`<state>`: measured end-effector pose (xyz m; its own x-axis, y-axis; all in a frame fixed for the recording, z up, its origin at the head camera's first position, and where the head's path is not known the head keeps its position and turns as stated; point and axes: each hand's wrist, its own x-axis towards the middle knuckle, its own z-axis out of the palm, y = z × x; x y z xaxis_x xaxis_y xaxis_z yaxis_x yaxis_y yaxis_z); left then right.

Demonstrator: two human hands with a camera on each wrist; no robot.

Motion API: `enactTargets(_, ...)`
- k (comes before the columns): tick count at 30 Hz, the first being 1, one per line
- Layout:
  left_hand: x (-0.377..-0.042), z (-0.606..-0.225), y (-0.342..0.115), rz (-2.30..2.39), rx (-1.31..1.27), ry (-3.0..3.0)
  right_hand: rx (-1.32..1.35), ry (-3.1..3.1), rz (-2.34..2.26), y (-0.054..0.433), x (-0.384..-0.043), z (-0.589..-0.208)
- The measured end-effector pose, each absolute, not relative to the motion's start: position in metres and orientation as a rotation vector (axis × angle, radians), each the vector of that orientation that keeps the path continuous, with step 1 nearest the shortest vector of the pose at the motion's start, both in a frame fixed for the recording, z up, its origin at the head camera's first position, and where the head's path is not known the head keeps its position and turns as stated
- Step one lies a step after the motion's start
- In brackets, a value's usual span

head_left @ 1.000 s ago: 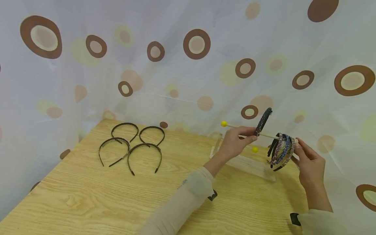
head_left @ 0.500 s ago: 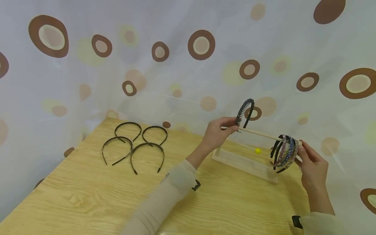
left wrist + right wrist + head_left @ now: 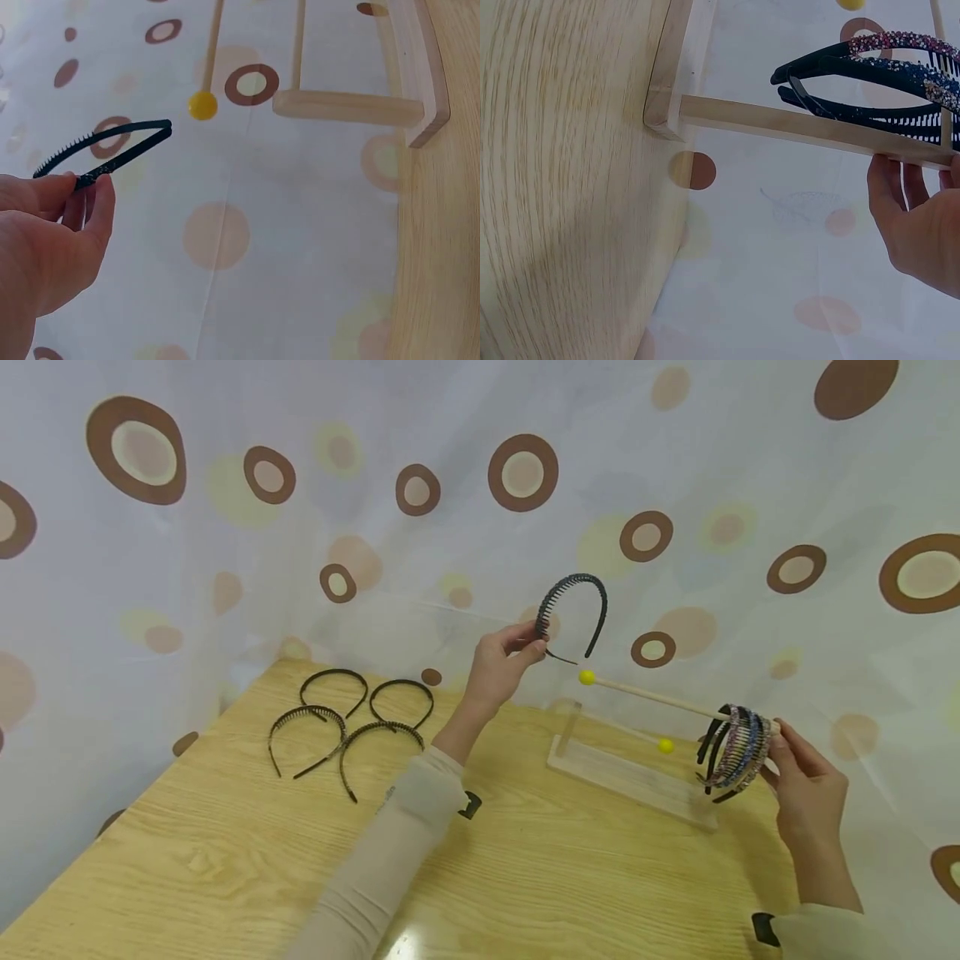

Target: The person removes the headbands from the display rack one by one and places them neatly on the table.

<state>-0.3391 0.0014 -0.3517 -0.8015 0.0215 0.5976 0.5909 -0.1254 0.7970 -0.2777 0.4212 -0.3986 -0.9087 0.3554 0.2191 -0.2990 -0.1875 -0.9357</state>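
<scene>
My left hand (image 3: 495,667) pinches a dark toothed headband (image 3: 573,578) near one end, holding it up just left of a wooden headband stand's rod. That rod (image 3: 660,697) ends in a yellow ball (image 3: 587,677). In the left wrist view the headband (image 3: 124,157) is apart from the ball (image 3: 202,105). At the right, my right hand (image 3: 810,785) grips the top of the stand's upright (image 3: 795,126), fingers on one side of the wood. Several glittery and black headbands (image 3: 738,752) hang bunched on the rod beside that hand.
Several black headbands (image 3: 333,672) lie on the wooden table (image 3: 187,843) at the left. The stand's base (image 3: 630,785) rests near the back edge, and a lower rod ends in a second yellow ball (image 3: 666,746). A patterned curtain (image 3: 450,543) hangs behind.
My left hand has drawn the dark headband leftward along the rod and off past its yellow ball, raising it slightly. My right hand keeps its grip on the stand.
</scene>
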Motion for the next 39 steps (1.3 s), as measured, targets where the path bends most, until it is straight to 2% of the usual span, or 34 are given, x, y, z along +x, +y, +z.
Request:
enactTargets(8,-0.349,-0.361,-0.028,-2.108,-0.492,-1.814,-0.039,-1.674,2.134,0.425,-0.276,-0.397)
enactTargets(17,-0.359,-0.404,-0.067,-1.959,-0.278,-2.211,-0.034,-1.692,2.147,0.427,-0.274,-0.401)
enactTargets(31,-0.378,-0.423,-0.108,-1.531,-0.325,-2.739,0.008,-1.669,2.127,0.436,-0.274,-0.396)
enactTargets(39,-0.376,-0.434,-0.129,-1.396,-0.265,-2.882,0.028,-1.655,2.16,0.424,-0.276,-0.4)
